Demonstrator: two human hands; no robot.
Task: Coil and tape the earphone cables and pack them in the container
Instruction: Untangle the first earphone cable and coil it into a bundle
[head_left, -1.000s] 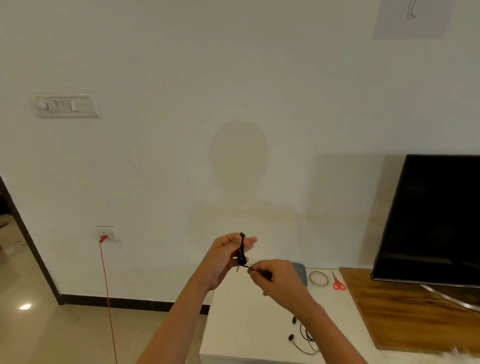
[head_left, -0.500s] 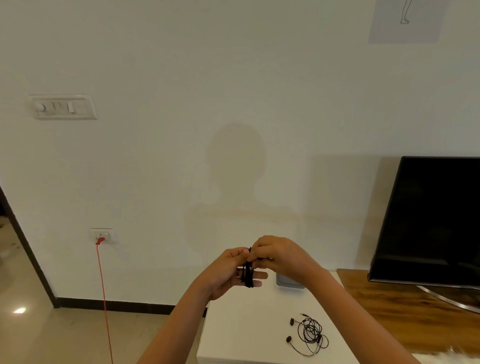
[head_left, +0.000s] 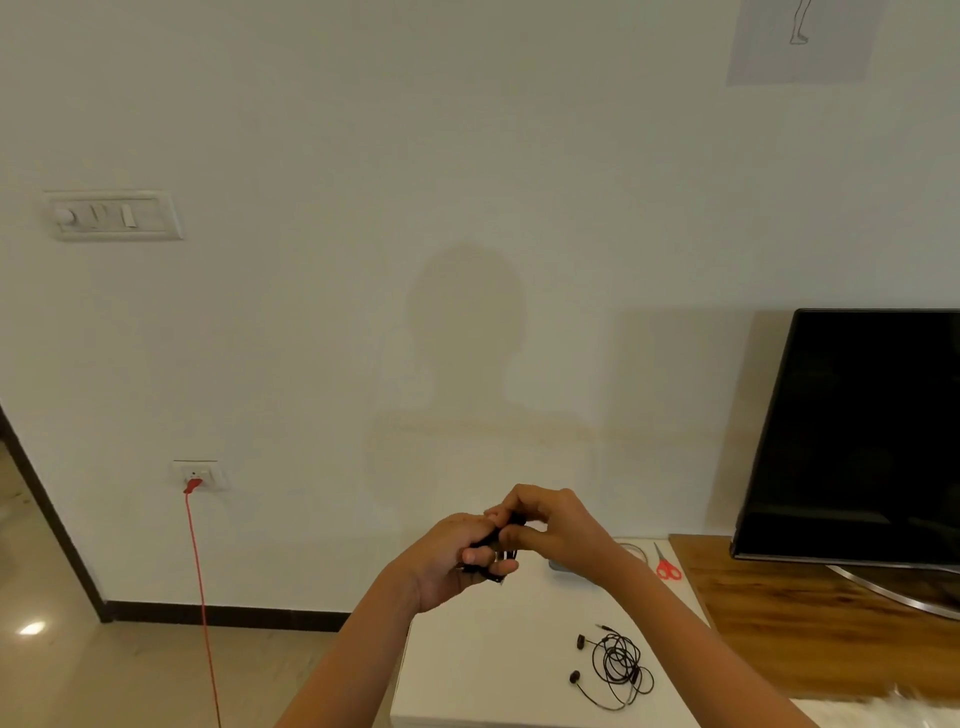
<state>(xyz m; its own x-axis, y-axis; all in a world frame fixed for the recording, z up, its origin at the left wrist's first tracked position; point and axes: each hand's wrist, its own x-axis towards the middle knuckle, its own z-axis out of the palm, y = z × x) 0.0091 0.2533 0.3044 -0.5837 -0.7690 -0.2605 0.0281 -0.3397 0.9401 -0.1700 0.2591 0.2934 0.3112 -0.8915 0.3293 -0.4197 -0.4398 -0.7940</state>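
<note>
At lower centre, the left hand (head_left: 447, 558) gripped a black coil (head_left: 493, 556); the right hand (head_left: 558, 530) pinched its top.

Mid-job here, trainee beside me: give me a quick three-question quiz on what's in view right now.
1. True or false: the red scissors lie on the white table.
2. The black cable bundle is gripped by: A) no hand, B) one hand, C) both hands.
3. Where does the loose earphone set lie?
Key: 1 true. 2 C: left hand and right hand both hold it. 3 On the white table, near its front edge.
</note>
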